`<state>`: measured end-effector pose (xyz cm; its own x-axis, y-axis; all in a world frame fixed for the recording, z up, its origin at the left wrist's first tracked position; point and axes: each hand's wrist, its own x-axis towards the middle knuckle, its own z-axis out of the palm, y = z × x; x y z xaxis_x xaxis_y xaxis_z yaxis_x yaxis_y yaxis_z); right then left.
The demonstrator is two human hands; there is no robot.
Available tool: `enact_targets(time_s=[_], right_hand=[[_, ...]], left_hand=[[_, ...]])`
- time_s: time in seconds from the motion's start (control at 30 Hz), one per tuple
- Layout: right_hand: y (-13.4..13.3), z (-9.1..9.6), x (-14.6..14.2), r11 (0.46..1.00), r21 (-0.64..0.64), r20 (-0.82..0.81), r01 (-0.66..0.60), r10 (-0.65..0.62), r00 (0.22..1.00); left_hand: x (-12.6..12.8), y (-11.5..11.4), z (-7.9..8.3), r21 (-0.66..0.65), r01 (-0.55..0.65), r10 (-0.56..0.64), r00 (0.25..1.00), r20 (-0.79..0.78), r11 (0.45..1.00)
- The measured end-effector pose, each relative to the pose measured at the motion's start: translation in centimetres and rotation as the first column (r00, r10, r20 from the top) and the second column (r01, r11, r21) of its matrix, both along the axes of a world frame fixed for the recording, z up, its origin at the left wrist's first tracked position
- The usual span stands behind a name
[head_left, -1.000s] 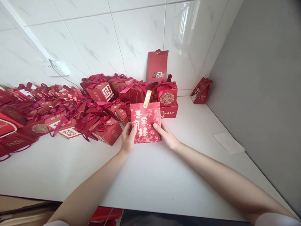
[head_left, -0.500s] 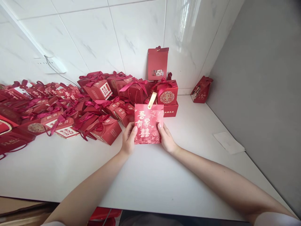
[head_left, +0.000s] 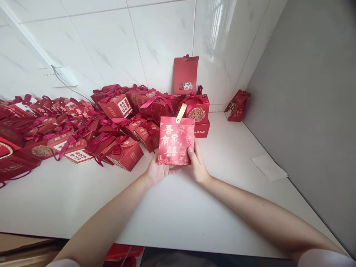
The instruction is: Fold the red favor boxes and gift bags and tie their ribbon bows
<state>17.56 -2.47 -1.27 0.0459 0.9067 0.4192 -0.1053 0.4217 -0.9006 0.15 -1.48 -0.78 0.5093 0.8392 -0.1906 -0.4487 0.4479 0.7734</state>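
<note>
A red paper gift box (head_left: 176, 139) with white Chinese characters, pale flowers and a gold strap at its top is held upright above the white table. My right hand (head_left: 198, 163) grips its lower right side, thumb on the front and fingers behind. My left hand (head_left: 156, 172) cups the lower left from behind and below, palm turned up. Some of its fingers stretch under the bottom edge, and its thumb is hidden behind the box.
Many red gift boxes with ribbons (head_left: 122, 152) crowd the table's left and back. A red box (head_left: 185, 76) stands atop the stack by the tiled wall. Another box (head_left: 237, 105) sits in the right corner, and white paper (head_left: 269, 167) lies near the grey partition (head_left: 306, 111).
The gift box has risen slightly. My left hand has shifted from gripping its left side, thumb in front, to a palm-up hold behind and below. My right hand still grips the right side.
</note>
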Motion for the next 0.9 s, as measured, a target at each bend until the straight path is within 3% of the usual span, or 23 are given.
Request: enact_targets(time_s=[0.1,0.2,0.47,0.7,0.9], right_hand=[[-0.4,0.5,0.2,0.997,0.069,0.110,-0.042,0.034,0.993],[-0.7,0.7,0.4,0.988,0.121,0.253,-0.094,0.061,0.966],[0.5,-0.2,1.1,0.944,0.269,0.553,-0.190,0.010,0.833],[1.4,-1.2,1.5,0.947,0.261,0.523,-0.187,0.025,0.852],[1.3,-1.5,1.6,0.947,0.272,0.530,-0.172,0.002,0.848]], left_hand=[[0.0,-0.4,0.2,-0.004,0.067,-0.067,0.997,0.049,0.998],[0.0,-0.5,0.3,0.025,-0.015,0.014,0.998,0.062,1.000],[0.1,-0.5,0.4,-0.092,-0.139,0.150,0.981,0.125,0.986],[-0.5,-0.1,-0.9,0.013,-0.028,0.027,0.997,0.072,1.000],[-0.4,-0.4,-0.6,0.075,0.026,-0.035,0.993,0.116,0.997]])
